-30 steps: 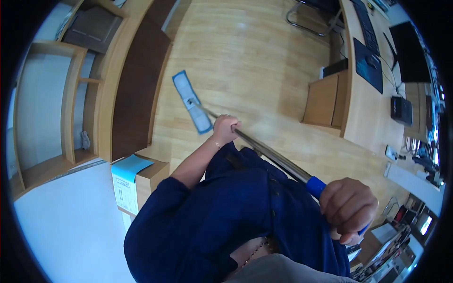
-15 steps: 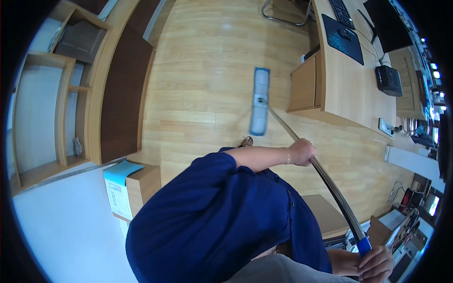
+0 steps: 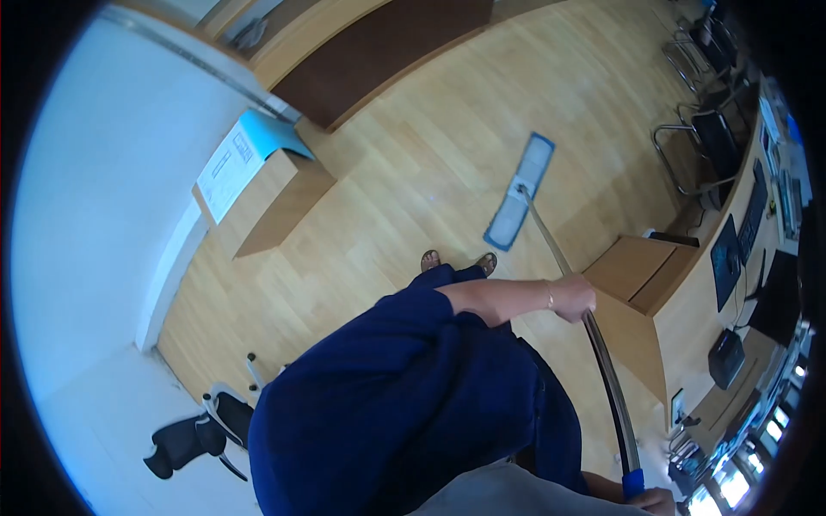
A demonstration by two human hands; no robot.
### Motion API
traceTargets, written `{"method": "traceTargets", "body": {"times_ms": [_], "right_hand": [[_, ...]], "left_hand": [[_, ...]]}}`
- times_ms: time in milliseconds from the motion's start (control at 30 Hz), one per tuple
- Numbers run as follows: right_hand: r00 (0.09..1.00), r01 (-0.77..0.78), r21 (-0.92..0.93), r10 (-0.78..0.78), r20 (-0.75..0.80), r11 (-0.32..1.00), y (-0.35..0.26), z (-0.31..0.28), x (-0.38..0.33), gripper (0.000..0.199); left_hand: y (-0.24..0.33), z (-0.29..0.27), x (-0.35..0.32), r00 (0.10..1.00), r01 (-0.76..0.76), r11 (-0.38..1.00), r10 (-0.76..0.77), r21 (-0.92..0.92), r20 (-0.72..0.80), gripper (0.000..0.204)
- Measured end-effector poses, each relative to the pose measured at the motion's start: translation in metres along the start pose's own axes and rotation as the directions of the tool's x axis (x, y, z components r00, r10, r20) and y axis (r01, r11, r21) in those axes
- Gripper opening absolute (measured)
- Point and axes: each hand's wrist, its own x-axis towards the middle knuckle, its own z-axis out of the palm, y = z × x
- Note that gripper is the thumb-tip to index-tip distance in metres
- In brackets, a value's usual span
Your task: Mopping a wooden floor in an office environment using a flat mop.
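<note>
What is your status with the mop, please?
Left hand around metal pole; right hand on blue grip. Mop head flat on floor. Desk to its right.

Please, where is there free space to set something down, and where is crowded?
Bare floor lies between the brown box and mop head, and between mop head and black chair. The desk is crowded around the mouse pad and keyboard.

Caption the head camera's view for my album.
Left hand around the silver pole, right hand at its blue end, flat mop on the pale floor.

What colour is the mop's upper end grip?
The grip is blue, best seen in the head view.
</note>
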Motion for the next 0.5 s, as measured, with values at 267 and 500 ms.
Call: {"method": "traceTargets", "body": {"times_ms": [267, 500], "right_hand": [[0.903, 0.212, 0.146, -0.251, 0.348, 0.966, 0.069, -0.010, 0.075, 0.017], [0.801, 0.254, 0.455, -0.450, 0.396, 0.853, 0.100, 0.015, 0.117, 0.020]], "left_hand": [[-0.061, -0.073, -0.142, 0.834, 0.287, 0.957, -0.236, 0.027, -0.499, 0.011], [-0.033, -0.050, -0.242, 0.587, 0.522, 0.851, -0.409, -0.060, -0.699, 0.021]]}}
